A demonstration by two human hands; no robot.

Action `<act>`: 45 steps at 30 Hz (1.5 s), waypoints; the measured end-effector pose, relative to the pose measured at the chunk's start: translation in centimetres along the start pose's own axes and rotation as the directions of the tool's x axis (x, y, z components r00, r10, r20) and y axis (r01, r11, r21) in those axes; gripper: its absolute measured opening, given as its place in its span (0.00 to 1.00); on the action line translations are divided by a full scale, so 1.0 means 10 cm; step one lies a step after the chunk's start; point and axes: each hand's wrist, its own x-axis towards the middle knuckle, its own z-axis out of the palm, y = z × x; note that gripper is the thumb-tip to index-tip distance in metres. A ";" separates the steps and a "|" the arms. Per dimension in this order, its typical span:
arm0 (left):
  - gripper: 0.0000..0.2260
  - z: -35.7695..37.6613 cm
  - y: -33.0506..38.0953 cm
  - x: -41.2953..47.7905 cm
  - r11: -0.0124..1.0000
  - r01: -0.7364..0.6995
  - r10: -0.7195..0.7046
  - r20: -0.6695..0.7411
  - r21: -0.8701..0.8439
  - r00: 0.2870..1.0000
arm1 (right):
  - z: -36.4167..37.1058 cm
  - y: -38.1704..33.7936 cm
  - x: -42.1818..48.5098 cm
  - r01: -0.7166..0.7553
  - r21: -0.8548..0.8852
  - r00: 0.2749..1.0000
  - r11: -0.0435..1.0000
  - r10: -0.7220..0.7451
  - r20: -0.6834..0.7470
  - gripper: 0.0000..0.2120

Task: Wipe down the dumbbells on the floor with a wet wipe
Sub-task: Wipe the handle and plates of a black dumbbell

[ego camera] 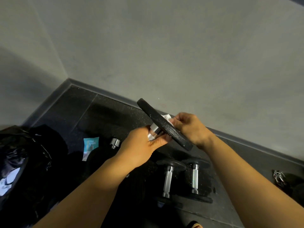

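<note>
My left hand (141, 145) grips the chrome handle of a dumbbell (162, 124) lifted off the floor, its black end plate tilted edge-on toward me. My right hand (189, 127) holds a white wet wipe (167, 117) against the far face of that plate; most of the wipe is hidden behind the plate. Two more dumbbells (167, 180) (195, 178) with chrome handles and black plates lie side by side on the dark floor below my hands. Another chrome handle end (115, 143) shows on the floor left of my left hand.
A teal wet-wipe packet (89, 146) lies on the floor at left. A black bag (24, 162) fills the lower left. A grey wall with a dark baseboard (246, 142) runs close behind. A dark item with metal parts (279, 177) sits at right.
</note>
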 end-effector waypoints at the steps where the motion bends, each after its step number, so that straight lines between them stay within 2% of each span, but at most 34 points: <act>1: 0.27 0.00 -0.01 0.01 1.000 0.011 -0.011 -0.016 0.011 1.000 | -0.02 0.03 -0.07 -0.015 0.010 1.000 1.000 0.015 -0.004 0.09; 3: 0.27 0.00 -0.02 0.01 0.999 0.039 -0.037 -0.050 0.028 0.998 | -0.05 0.04 -0.22 -0.038 0.053 0.999 0.998 0.039 -0.019 0.11; 8: 0.31 0.05 -0.06 0.04 0.994 0.062 -0.049 -0.137 0.089 0.989 | -0.09 -0.08 -0.55 -0.023 0.322 0.999 0.947 0.036 -0.032 0.11; 11: 0.28 0.08 -0.06 0.06 0.993 0.076 -0.059 -0.180 0.087 0.982 | -0.08 -0.15 -0.66 0.007 0.417 0.999 0.909 0.012 -0.043 0.11; 16: 0.17 0.15 -0.11 0.12 0.994 0.087 -0.097 -0.169 -0.065 0.981 | -0.11 -0.06 -0.54 0.015 0.341 0.991 0.940 0.031 -0.130 0.10; 18: 0.17 0.19 -0.15 0.14 0.979 0.096 -0.123 -0.150 -0.178 0.981 | -0.09 0.05 -0.42 -0.009 0.323 0.984 0.946 0.066 -0.166 0.11; 22: 0.18 0.28 -0.19 0.17 0.948 0.137 -0.170 -0.095 -0.289 0.981 | -0.02 0.27 -0.23 -0.028 0.422 0.975 0.906 0.119 -0.190 0.13; 25: 0.19 0.33 -0.21 0.19 0.900 0.220 -0.246 -0.021 -0.375 0.969 | 0.06 0.50 -0.16 -0.120 0.461 0.958 0.879 0.225 -0.179 0.12; 27: 0.19 0.37 -0.22 0.20 0.869 0.303 -0.308 0.052 -0.392 0.950 | 0.16 0.69 -0.17 -0.202 0.534 0.946 0.821 0.305 -0.112 0.11; 29: 0.17 0.41 -0.22 0.21 0.841 0.385 -0.377 0.099 -0.381 0.921 | 0.29 0.84 -0.22 -0.261 0.652 0.934 0.712 0.356 -0.015 0.09; 32: 0.17 0.48 -0.25 0.23 0.807 0.476 -0.477 0.089 -0.350 0.874 | 0.51 0.95 -0.29 -0.310 0.789 0.923 0.530 0.367 0.116 0.06; 34: 0.13 0.54 -0.30 0.25 0.813 0.495 -0.501 0.067 -0.307 0.863 | 0.67 0.97 -0.31 -0.340 0.805 0.920 0.486 0.351 0.176 0.06; 36: 0.09 0.60 -0.41 0.26 0.835 0.495 -0.502 0.035 -0.241 0.864 | 0.81 0.97 -0.30 -0.344 0.786 0.926 0.513 0.325 0.193 0.05; 39: 0.05 0.72 -0.60 0.32 0.854 0.512 -0.515 -0.011 -0.094 0.857 | 0.96 1.02 -0.23 -0.336 0.711 0.929 0.618 0.340 0.144 0.07; 45: 0.12 0.95 -0.99 0.59 0.841 0.540 -0.539 -0.063 0.017 0.840 | 1.16 1.28 0.05 -0.328 0.661 0.922 0.675 0.382 0.068 0.03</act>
